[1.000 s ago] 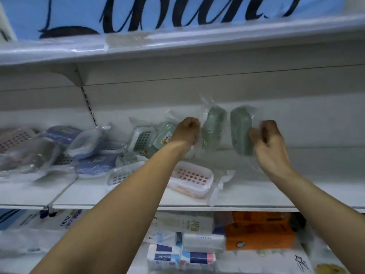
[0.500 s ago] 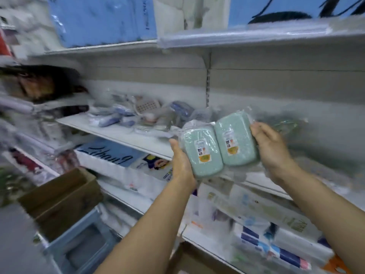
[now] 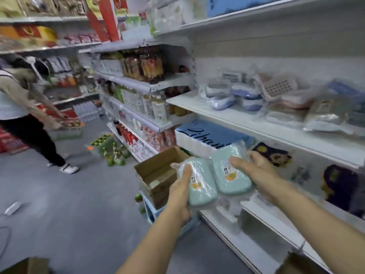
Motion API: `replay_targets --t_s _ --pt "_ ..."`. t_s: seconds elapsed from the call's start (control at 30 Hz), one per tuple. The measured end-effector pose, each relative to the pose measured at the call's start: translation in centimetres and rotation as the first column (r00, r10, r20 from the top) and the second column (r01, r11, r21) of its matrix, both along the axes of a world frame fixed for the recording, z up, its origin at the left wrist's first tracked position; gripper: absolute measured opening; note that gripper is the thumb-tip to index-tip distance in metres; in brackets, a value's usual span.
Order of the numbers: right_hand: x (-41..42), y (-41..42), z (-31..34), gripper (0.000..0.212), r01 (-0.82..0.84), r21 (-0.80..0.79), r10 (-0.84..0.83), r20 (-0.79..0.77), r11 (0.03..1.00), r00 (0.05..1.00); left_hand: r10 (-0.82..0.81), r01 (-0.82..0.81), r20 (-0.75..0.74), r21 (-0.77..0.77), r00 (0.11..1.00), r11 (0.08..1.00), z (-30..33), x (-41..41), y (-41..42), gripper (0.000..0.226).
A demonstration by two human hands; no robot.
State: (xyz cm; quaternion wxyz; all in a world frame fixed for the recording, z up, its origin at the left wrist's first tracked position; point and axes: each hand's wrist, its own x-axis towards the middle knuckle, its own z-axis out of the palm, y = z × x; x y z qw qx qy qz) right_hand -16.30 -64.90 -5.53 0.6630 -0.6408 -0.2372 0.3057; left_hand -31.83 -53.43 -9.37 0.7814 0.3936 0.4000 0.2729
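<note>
a person's two bare hands hold up a pair of mint-green soap cases, each sealed in clear plastic wrap, in a shop aisle. the left hand (image 3: 180, 191) grips the left soap case (image 3: 205, 193) from below, with its thumb pressed up the front beside an orange-and-white label. the right hand (image 3: 254, 172) grips the right soap case (image 3: 227, 179), its thumb laid across the upper face and its fingers curled behind the far edge. the two cases are side by side in the air, labelled faces tilted toward the camera and long edges close together; whether they touch cannot be told through the wrap. they hang in front of the lower tiers of the shelving, just right of an open cardboard box (image 3: 150, 192) that sits on a pale blue stool (image 3: 151, 213).

above the hands, a white shelf (image 3: 227, 115) carries a loose heap of wrapped soap dishes (image 3: 233, 93) in blue, white and pink, blurred at the right end. below it lies a blue package with dark script lettering (image 3: 207, 132). further down the aisle, shelves hold rows of drink bottles (image 3: 146, 65), and a shrink-wrapped bundle of green bottles (image 3: 111, 150) rests on the grey floor. at far left a second person (image 3: 23, 107) in dark trousers and white shoes bends toward a low display.
</note>
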Motion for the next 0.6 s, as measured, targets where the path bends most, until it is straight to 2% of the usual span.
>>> replay_targets --t_s 0.2,0.43,0.6 --pt "-0.6 8.4 -1.7 0.032 -0.103 -0.024 0.101 -0.094 0.994 0.99 0.033 -0.033 -0.004 -0.118 0.999 0.993 -1.8 -2.4 7.7 0.067" --pt "3.7 17.7 -5.3 0.025 -0.111 -0.142 0.087 -0.161 0.984 0.983 0.01 -0.011 -0.005 -0.244 1.0 0.97 -4.1 1.3 15.9 0.053" --pt "9.0 27.5 -9.6 0.031 -0.185 -0.203 0.138 -0.226 0.962 0.964 0.027 -0.045 -0.077 -0.246 0.997 0.968 -7.5 5.6 25.0 0.078"
